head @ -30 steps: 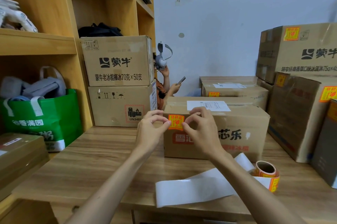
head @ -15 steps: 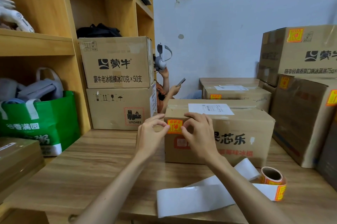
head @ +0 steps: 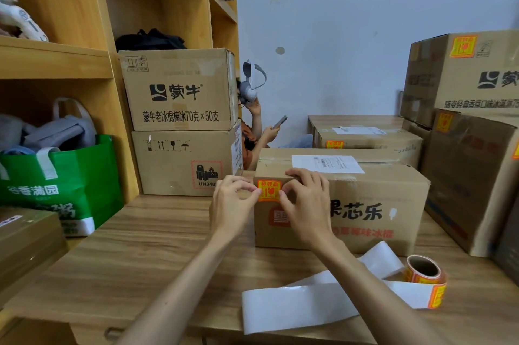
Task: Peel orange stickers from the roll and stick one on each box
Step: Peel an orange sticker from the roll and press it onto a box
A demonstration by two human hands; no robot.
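Head view: my left grip point(head: 233, 201) pinches the left edge of the orange sticker point(head: 269, 190) between thumb and forefinger. My right grip point(head: 306, 204) pinches its right edge, other fingers curled over the top edge of the box point(head: 379, 198). The sticker lies against the box front, upper left. The roll point(head: 425, 274) sits on the desk point(head: 140, 246) at right, white backing strip point(head: 295, 308) trailing out.

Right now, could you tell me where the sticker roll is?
In the head view the sticker roll sits lower right on the table, in front of the box being labelled, its backing strip trailing left.
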